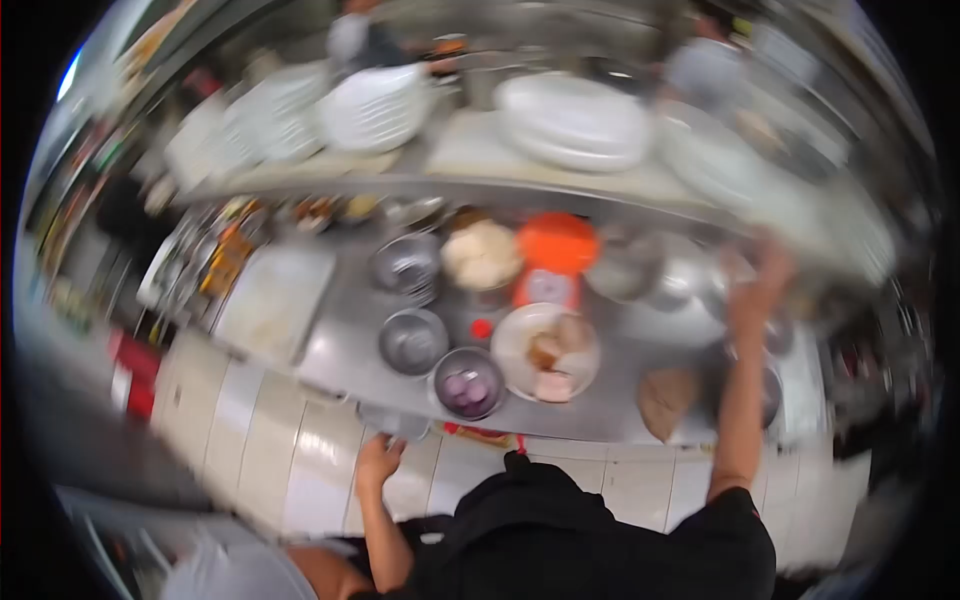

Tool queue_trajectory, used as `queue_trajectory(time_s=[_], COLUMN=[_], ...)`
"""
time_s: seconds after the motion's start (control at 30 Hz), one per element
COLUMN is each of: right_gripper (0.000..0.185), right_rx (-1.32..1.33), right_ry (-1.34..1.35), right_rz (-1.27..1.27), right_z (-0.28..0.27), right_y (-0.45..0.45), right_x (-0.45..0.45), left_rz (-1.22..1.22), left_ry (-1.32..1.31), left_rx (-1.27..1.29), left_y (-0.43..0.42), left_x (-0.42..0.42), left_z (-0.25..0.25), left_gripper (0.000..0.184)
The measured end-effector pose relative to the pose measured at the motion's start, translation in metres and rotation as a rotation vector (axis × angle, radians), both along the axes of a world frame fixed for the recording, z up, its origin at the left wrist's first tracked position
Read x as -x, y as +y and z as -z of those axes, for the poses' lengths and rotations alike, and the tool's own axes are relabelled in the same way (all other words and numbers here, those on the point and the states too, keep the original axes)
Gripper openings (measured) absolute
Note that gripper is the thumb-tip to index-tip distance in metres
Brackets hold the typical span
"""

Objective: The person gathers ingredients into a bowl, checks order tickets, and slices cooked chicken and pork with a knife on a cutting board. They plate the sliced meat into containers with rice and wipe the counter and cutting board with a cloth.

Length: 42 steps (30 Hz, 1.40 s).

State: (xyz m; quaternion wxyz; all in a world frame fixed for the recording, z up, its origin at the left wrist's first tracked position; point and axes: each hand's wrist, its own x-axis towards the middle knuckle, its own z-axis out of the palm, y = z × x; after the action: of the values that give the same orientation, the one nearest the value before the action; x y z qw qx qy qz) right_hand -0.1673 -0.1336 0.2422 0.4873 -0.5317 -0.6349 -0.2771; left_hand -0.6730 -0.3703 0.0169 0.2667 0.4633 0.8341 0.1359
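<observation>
Low at the table's front edge, my left hand [378, 460] is closed on the edge of a grey bowl-like container [395, 421], partly hidden under the tabletop. My right hand [757, 268] is stretched to the far right, above or beside blurred metal bowls [680, 280]; motion smears its fingers. Between the hands stands a white plate [512, 372] with pale and brown food pieces. Left of it, a metal bowl [468, 384] holds purple onion-like pieces. An orange-red scale [548, 290] with an orange pan sits behind the plate. A brown, leaf-shaped item [667, 402] lies to the right.
Metal bowls [413, 341] and a bowl of pale food [481, 255] stand on the steel table [340, 350]. A white cutting board [275, 300] lies left. Stacked white plates [375, 108] line the shelf. People work behind it; a person in grey [235, 572] is at lower left.
</observation>
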Motion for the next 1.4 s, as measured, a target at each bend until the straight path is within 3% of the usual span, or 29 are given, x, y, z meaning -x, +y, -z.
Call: queue_trajectory(time_s=[0.1, 0.2, 0.3, 0.4, 0.5, 0.6, 0.67, 0.73, 0.8, 0.87, 0.93, 0.97, 1.0, 1.07, 1.17, 1.23, 1.27, 1.3, 1.33, 1.4], right_gripper=[0.045, 0.042, 0.045, 0.055, 0.054, 0.047, 0.031, 0.032, 0.038, 0.037, 0.031, 0.032, 0.033, 0.037, 0.046, 0.052, 0.055, 0.049, 0.051, 0.051], right_rx=[-0.098, 0.06, 0.375, 0.049, -0.082, -0.177, -0.106, -0.03, -0.062, -0.152, -0.256, -0.317, -0.345, -0.26, 0.082, 0.304, 0.268, 0.157, 0.129, 0.273], right_ry=[-0.211, -0.297, -0.261, -0.389, -0.4, -0.399, -0.572, -0.23, 0.631, 0.572, 0.303, 0.207, 0.154, 0.058, 0.017, -0.014, -0.053, -0.009, 0.164, 0.209], right_rz=[-0.08, -0.116, 0.106, 0.038, 0.123, 0.268, 0.454, 0.364, -0.32, -0.148, 0.362, 0.63, 0.64, 0.357, -0.262, -0.569, -0.797, -0.716, -0.807, -0.805], right_z=[-0.063, -0.079, -0.08, -0.075, -0.083, -0.095, -0.109, -0.123, -0.135, -0.132, -0.129, -0.127, -0.119, -0.102, -0.084, -0.065, -0.045, -0.028, -0.016, -0.002], right_y=[0.057, 0.111, 0.133, 0.143, 0.148, 0.164, 0.156, 0.121, 0.069, 0.016, -0.037, -0.064, -0.084, -0.109, -0.122, -0.109, -0.086, -0.075, -0.063, -0.052], right_x=[0.003, 0.004, 0.008, 0.0, 0.0, -0.023, -0.038, -0.042, -0.057, -0.014, 0.041, 0.069, 0.097, 0.151, 0.211, 0.243, 0.268, 0.319, 0.383, 0.435], left_rz=[0.049, 0.015, -0.02, -0.071, -0.148, -0.247, -0.251, -0.275, -0.296, -0.302, -0.254, -0.208, -0.16, -0.023, 0.263, 0.282, 0.295, 0.27, 0.242, 0.156], left_ry=[-0.11, -0.184, -0.218, -0.265, -0.221, -0.168, -0.124, -0.076, -0.052, -0.042, 0.032, -0.05, -0.133, -0.328, -0.686, -0.816, -0.882, -0.852, -0.822, -0.793], left_rx=[0.005, 0.036, 0.074, 0.09, 0.074, 0.015, -0.059, -0.114, -0.151, -0.17, -0.195, -0.223, -0.247, -0.301, -0.305, -0.239, -0.204, -0.221, -0.233, -0.242], left_y=[0.017, 0.031, 0.032, 0.036, 0.034, 0.042, 0.049, 0.053, 0.06, 0.068, 0.083, 0.095, 0.11, 0.139, 0.181, 0.203, 0.214, 0.221, 0.225, 0.219], left_x=[-0.016, -0.031, -0.028, -0.004, 0.042, 0.091, 0.127, 0.161, 0.196, 0.229, 0.261, 0.273, 0.28, 0.279, 0.27, 0.272, 0.271, 0.273, 0.275, 0.278], left_z=[0.009, 0.007, 0.002, 0.004, 0.015, -0.005, -0.014, -0.018, -0.031, -0.032, -0.026, -0.026, -0.027, -0.034, -0.056, -0.038, -0.027, -0.022, -0.017, -0.016], left_gripper=[0.05, 0.05, 0.05, 0.051, 0.052, 0.05, 0.048, 0.045, 0.042, 0.04, 0.038, 0.037, 0.036, 0.032, 0.026, 0.026, 0.026, 0.028, 0.029, 0.031])
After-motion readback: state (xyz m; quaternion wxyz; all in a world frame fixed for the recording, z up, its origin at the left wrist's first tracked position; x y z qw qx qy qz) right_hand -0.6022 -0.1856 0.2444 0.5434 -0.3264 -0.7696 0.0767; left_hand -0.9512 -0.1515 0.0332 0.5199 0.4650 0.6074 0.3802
